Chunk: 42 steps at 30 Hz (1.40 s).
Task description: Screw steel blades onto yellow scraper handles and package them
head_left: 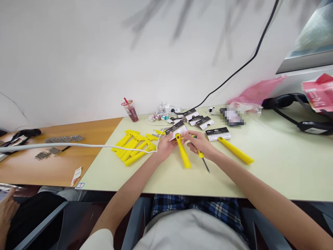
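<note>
Yellow long-handled plastic tool [184, 155] | left hand [166, 146] grips black-and-white paper card [176, 128] at its head | right hand [199, 142] grips yellow-handled metal screwdriver [205, 164] | apparently adjusting card; next needs steady left grip

No readable text (print too small)

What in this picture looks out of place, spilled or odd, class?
The white cable looks out of place: it crosses in front of the yellow handles, near the left hand, and might snag. No spill shows.
</note>
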Each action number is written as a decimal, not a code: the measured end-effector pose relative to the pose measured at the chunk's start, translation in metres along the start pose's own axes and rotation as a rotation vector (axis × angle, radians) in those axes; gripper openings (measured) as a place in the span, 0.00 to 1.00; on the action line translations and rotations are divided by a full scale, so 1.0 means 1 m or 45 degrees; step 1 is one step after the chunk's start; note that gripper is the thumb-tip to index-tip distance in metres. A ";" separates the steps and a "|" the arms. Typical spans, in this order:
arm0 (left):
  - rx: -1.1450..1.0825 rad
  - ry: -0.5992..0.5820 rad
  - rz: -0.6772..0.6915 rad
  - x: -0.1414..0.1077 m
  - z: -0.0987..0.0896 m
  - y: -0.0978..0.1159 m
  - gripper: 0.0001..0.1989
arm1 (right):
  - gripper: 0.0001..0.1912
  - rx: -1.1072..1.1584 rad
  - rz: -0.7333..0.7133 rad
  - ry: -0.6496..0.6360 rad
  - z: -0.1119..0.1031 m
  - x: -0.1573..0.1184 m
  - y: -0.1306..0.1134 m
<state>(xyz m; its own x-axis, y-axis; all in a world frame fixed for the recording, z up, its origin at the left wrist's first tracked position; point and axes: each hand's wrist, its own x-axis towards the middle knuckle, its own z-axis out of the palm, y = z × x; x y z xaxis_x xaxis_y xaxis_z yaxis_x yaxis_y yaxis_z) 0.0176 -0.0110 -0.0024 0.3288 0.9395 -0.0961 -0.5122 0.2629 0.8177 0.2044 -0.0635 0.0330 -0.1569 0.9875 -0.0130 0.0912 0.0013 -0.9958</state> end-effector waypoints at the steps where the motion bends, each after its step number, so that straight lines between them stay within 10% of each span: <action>1: -0.004 -0.011 -0.023 0.000 0.001 -0.004 0.18 | 0.36 -0.039 0.001 0.067 -0.006 0.004 0.001; 11: 0.448 -0.140 0.009 -0.001 -0.001 -0.023 0.24 | 0.23 -0.604 -0.136 0.518 -0.051 0.029 0.014; 22: 0.554 -0.107 0.045 -0.007 -0.003 -0.024 0.34 | 0.26 -0.756 -0.013 -0.060 -0.070 0.022 0.009; 34: 0.772 -0.225 0.149 -0.009 -0.003 -0.036 0.39 | 0.15 -0.989 -0.188 -0.127 -0.102 0.046 0.011; 42: 1.087 -0.377 0.233 -0.020 -0.002 -0.027 0.18 | 0.19 -1.260 -0.135 0.609 -0.168 0.045 -0.002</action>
<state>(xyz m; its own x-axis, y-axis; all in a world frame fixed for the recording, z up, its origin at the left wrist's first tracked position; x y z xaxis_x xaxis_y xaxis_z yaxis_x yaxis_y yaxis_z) 0.0232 -0.0367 -0.0232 0.5502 0.8250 0.1289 0.1441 -0.2459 0.9585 0.3627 0.0074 0.0495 0.1665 0.9336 0.3172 0.8801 0.0043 -0.4748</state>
